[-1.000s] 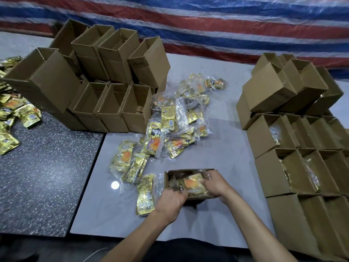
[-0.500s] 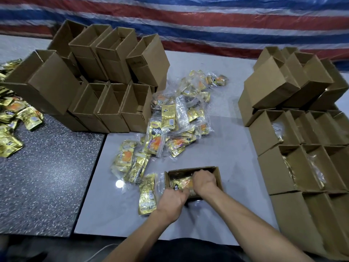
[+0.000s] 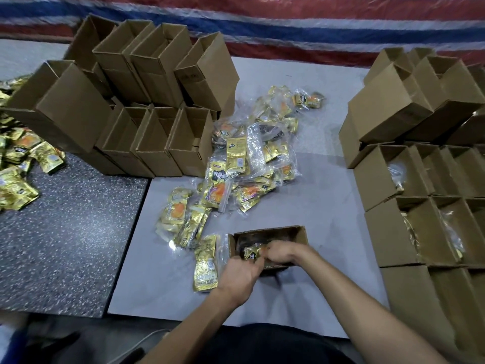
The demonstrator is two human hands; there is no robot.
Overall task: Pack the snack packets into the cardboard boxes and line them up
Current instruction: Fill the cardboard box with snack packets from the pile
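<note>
An open cardboard box (image 3: 294, 232) sits on the grey table near its front edge. Inside it lies a gold snack packet (image 3: 251, 253) in clear wrap. My right hand (image 3: 284, 252) reaches into the box and presses on that packet. My left hand (image 3: 240, 275) grips the box's near left corner, its fingers touching the packet too. A loose gold packet (image 3: 206, 264) lies flat just left of the box. A heap of gold and orange snack packets (image 3: 244, 164) spreads across the table beyond the box.
Empty open boxes (image 3: 147, 106) are stacked at the back left. Rows of boxes (image 3: 420, 195), some holding packets, stand at the right. More gold packets (image 3: 18, 169) lie on the dark speckled tabletop (image 3: 68, 232) at the left. A striped tarp hangs behind.
My right hand has moved from the box's right side deeper into the box, pushing the packet down. My left hand stays at the near left corner.
</note>
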